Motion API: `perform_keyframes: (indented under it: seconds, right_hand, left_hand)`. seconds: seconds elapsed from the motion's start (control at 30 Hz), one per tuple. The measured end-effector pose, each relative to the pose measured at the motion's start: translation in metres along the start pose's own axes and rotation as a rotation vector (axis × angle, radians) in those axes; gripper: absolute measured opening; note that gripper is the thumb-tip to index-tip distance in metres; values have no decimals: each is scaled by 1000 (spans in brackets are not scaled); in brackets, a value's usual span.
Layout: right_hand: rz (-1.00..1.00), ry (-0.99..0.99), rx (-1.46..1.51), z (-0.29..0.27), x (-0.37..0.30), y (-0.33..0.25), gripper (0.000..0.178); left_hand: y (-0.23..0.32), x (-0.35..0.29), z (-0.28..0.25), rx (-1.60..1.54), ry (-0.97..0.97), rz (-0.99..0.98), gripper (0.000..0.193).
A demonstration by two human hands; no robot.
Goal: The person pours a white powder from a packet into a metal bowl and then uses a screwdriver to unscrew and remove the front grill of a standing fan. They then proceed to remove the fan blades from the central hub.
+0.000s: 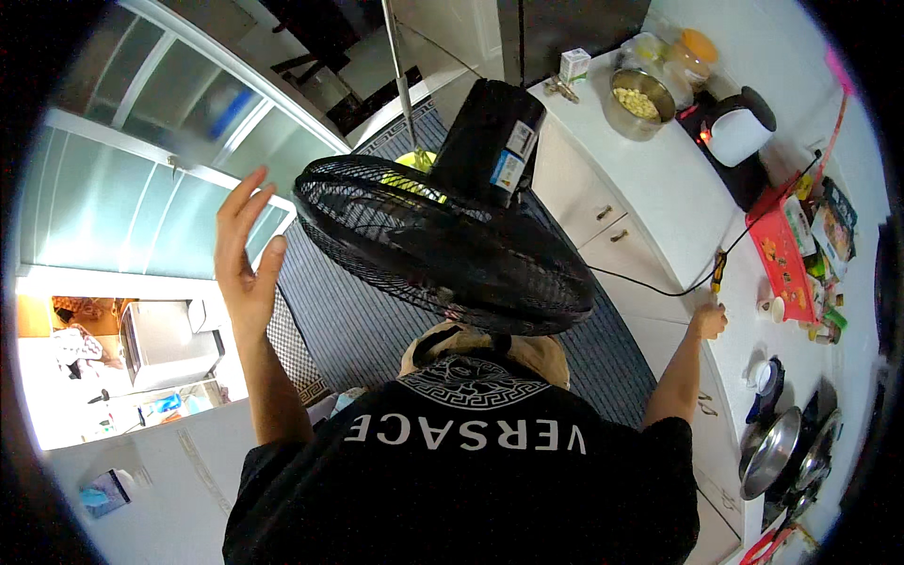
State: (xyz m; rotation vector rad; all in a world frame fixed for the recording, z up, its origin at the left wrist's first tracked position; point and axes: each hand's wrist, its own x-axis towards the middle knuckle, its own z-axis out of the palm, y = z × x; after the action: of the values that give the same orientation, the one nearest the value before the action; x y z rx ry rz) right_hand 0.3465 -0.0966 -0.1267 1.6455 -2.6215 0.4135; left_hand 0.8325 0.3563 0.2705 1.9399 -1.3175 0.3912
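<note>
A black electric fan with a round wire guard is in front of my body, its motor housing on the far side. My left hand is raised left of the guard, fingers spread, holding nothing and apart from the fan. My right hand is at the edge of the white counter, its fingers curled. Just beyond it lies a tool with a yellow and black handle, which looks like a screwdriver. Whether the curled fingers grip its near end is hidden.
A metal pot of pale yellow pieces, a white appliance and a red basket of packages stand on the counter. A black cord crosses its edge. Pans are at near right, glass sliding doors at left.
</note>
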Motion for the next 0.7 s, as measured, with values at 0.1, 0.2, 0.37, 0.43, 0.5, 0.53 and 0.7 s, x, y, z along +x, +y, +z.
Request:
perform_keyframes:
  seconds: [0.1,0.2,0.37,0.43,0.5,0.53,0.7]
  right_hand:
    - [-66,252,50,-26,-25,-4,37]
    - [-394,276,288,-60,-45,-8,38]
    - [-373,-253,1176,-174,-177,-73,39]
    - [-515,-386,1282,-224,-236,-92,41]
    - [-730,-370,1317,-255,-278,-106,43]
    - [-838,-309,1310,-264,-294,-113,42]
    - [-114,-356,1450,-246,-347,-104,47]
  left_hand:
    - [-12,11,4,-56,-123,97,37]
    - [-17,20,6,-116,-207,114,36]
    - [-44,18,16,-340,-252,104,34]
    - [-50,21,22,-385,-245,178,28]
    - [-55,21,25,-393,-218,219,27]
    - [-56,21,28,-385,-192,256,26]
    - [-59,22,35,-473,-172,312,26]
